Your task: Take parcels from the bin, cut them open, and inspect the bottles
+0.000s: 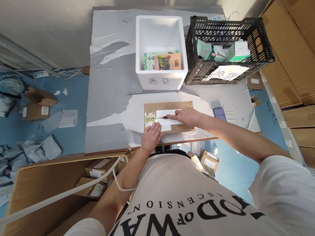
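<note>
Gripping red-and-black cutter (164, 117) in right hand (185, 117); steadying cardboard package (170, 105) under flat, ungrasping left hand (151, 136). Apparently slitting tape (150, 117); likely needing shallow, controlled strokes next.

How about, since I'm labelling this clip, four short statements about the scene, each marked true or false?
1. The right hand holds a tool with a red part. True.
2. Small boxes lie in the black crate. True.
3. In the picture, the white box stands right of the black crate. False: it stands left of it.
4. The left hand is inside the white box. False: it is on the cardboard package.
</note>
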A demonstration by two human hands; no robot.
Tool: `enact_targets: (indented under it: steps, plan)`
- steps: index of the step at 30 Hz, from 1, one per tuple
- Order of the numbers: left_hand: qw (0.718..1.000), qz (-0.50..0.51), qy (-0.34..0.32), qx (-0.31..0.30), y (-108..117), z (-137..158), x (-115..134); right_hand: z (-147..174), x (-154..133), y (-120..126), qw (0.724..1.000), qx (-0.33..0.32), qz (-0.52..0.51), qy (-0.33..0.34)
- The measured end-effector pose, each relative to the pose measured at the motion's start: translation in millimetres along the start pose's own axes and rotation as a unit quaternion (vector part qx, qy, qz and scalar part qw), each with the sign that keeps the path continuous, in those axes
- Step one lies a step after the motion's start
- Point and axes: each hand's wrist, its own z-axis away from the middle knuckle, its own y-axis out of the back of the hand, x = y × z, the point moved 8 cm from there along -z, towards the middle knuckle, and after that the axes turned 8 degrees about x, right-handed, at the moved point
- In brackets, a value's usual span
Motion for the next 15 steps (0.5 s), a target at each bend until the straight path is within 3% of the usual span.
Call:
enact_targets:
  steps: [9, 15]
  plan:
    - [1.000, -0.003, 0.002, 0.002, -3.8, -4.5, -5.6, 82.1, 49.9, -21.7, 0.983, -0.051, 0.012, -0.175]
    - [1.000, -0.003, -0.006, 0.002, -3.9, -1.4, -3.8, 117.7, 62.6, -43.2, 0.975, -0.047, 0.014, -0.217]
